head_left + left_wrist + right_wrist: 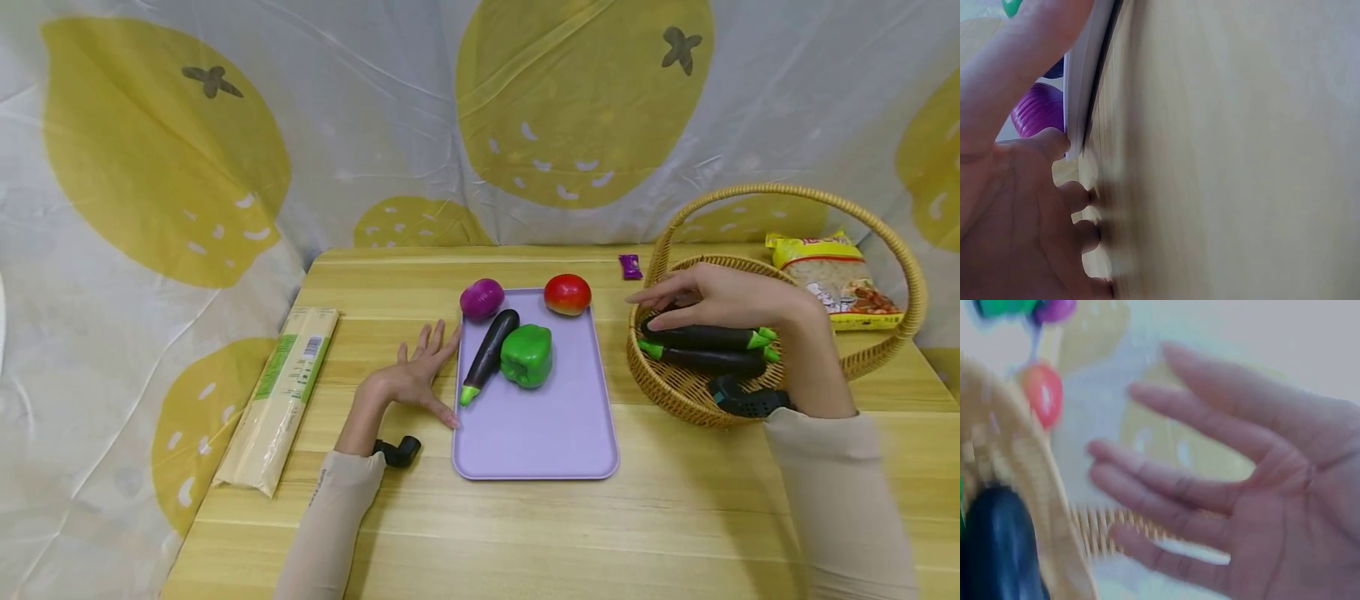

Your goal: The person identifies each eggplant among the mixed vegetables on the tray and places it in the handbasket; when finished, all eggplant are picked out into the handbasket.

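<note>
My left hand (420, 377) rests spread on the table at the left edge of a lilac tray (536, 433), thumb and forefinger touching its rim. On the tray lie a dark eggplant (491, 350), a green bell pepper (527, 356), a purple onion (482, 298) at the back left corner and a red tomato-like fruit (567, 295) at the back right. Over a wicker basket (660, 392) hangs my right hand (720, 298), its fingers loosely extended and holding nothing in the right wrist view. Below it in the basket are two eggplants (705, 361), side by side.
A long clear-and-green packet of noodles (281, 392) lies at the left table edge. Behind the basket's tall arched handle (787, 192) sits a yellow food bag (840, 275). A small purple wrapped candy (630, 267) lies between tray and basket, near the patterned cloth (375, 125).
</note>
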`<state>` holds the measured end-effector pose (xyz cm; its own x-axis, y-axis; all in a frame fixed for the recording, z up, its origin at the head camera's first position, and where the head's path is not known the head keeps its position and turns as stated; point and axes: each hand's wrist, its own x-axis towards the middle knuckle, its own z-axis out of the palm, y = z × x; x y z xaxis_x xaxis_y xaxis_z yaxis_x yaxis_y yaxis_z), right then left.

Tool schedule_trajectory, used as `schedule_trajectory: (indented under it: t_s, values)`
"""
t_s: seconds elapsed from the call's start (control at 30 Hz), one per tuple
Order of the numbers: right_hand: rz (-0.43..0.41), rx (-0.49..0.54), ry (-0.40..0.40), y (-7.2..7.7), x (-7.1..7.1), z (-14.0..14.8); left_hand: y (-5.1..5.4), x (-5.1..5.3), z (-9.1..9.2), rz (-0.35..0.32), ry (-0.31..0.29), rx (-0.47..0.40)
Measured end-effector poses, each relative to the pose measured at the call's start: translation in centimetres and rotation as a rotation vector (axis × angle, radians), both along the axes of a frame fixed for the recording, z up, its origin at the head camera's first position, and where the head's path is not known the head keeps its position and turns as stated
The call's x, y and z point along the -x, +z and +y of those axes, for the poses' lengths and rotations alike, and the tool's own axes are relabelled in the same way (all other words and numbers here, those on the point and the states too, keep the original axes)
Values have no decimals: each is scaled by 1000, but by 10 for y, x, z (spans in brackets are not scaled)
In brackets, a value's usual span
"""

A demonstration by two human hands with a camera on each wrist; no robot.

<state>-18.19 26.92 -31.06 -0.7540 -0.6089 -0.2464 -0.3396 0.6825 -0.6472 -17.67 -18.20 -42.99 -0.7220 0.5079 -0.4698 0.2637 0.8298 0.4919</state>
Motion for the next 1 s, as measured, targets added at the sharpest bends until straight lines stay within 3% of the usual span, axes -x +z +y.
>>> schedule_trajectory:
  t_s: [0.2, 0.53, 0.7, 1.0]
  values:
    - [81, 87, 107, -10, 1, -68, 3, 1, 2, -4, 0, -8]
    - [156, 154, 301, -47, 13, -159, 6, 1, 5, -13, 4, 18]
    - [146, 119, 348, -63, 20, -184, 4, 1, 4, -20, 8, 13]
    - [132, 48, 342, -81, 28, -205, 4, 0, 2, -19, 12, 13]
